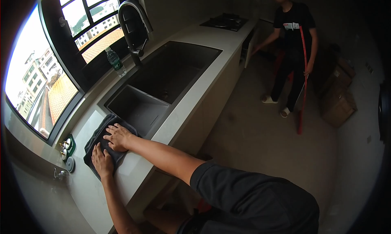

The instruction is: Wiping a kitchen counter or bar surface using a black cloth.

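Note:
A dark grey cloth (104,136) lies spread on the pale countertop (137,173), one edge against the near corner of the dark double-bowl sink (195,55). Both hands press flat on it. My left hand (102,161) rests on its lower part, fingers pointing towards the window. Higher up, beside the small sink bowl, my right hand (118,137) lies with its fingers spread. Neither hand visibly grips the cloth. Small white and brass-coloured fittings on a green tray (72,144) and a round grey disc (70,164) are left of the cloth, by the wall.
A curved metal faucet (134,29) rises behind the sink, near a clear plastic bottle (116,62). Beyond is a gas hob (224,22). Another person (294,35) stands at an opened cabinet, holding a long red-handled tool (304,66). Cardboard boxes (339,105) stand by the right wall.

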`<action>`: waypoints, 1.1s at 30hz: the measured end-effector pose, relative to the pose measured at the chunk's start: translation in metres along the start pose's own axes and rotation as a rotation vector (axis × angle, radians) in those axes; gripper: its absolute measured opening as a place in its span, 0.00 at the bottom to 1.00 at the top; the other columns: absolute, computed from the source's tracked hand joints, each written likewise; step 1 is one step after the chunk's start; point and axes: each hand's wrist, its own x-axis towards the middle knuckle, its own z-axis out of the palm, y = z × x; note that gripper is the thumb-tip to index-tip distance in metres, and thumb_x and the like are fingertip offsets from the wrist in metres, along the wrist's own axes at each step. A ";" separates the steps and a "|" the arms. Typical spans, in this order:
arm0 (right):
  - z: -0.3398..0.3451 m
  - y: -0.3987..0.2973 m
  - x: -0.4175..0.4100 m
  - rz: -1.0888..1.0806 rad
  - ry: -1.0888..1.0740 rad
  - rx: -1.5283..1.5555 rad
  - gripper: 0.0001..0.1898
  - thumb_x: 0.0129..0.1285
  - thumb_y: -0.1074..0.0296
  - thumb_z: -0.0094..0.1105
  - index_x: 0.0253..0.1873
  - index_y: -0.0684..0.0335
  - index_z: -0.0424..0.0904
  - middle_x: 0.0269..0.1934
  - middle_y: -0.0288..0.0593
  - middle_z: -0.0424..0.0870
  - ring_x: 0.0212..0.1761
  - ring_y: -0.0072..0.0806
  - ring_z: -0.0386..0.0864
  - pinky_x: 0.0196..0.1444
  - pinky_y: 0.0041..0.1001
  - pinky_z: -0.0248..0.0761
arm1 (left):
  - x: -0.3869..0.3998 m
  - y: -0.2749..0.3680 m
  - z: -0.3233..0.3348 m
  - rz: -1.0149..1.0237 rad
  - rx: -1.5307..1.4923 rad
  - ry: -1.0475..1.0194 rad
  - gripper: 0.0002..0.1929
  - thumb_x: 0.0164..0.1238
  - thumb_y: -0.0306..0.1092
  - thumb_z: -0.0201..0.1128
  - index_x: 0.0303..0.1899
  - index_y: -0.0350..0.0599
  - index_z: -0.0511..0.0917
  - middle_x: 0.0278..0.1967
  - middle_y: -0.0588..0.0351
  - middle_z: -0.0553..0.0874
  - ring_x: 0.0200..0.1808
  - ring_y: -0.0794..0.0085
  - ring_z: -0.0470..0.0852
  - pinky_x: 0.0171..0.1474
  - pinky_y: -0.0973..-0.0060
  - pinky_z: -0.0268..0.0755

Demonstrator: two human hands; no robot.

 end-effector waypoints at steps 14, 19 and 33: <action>0.008 0.014 0.046 0.016 0.089 0.033 0.28 0.72 0.51 0.50 0.73 0.55 0.72 0.76 0.54 0.66 0.82 0.43 0.57 0.83 0.43 0.45 | 0.038 -0.004 0.012 -0.024 -0.027 0.085 0.24 0.74 0.39 0.53 0.68 0.44 0.73 0.71 0.47 0.74 0.75 0.57 0.68 0.77 0.59 0.53; 0.011 0.016 0.060 0.031 0.123 0.038 0.27 0.70 0.52 0.51 0.70 0.55 0.75 0.75 0.54 0.68 0.81 0.41 0.59 0.82 0.43 0.47 | 0.050 -0.005 0.011 -0.050 -0.036 0.089 0.24 0.73 0.39 0.53 0.68 0.43 0.73 0.70 0.46 0.75 0.74 0.57 0.69 0.77 0.58 0.54; 0.009 0.006 0.011 -0.011 0.020 -0.074 0.30 0.75 0.49 0.47 0.78 0.48 0.63 0.80 0.51 0.58 0.84 0.42 0.50 0.84 0.42 0.42 | 0.004 0.008 0.001 -0.105 -0.068 -0.030 0.27 0.76 0.45 0.50 0.72 0.47 0.69 0.77 0.50 0.66 0.80 0.58 0.59 0.82 0.59 0.44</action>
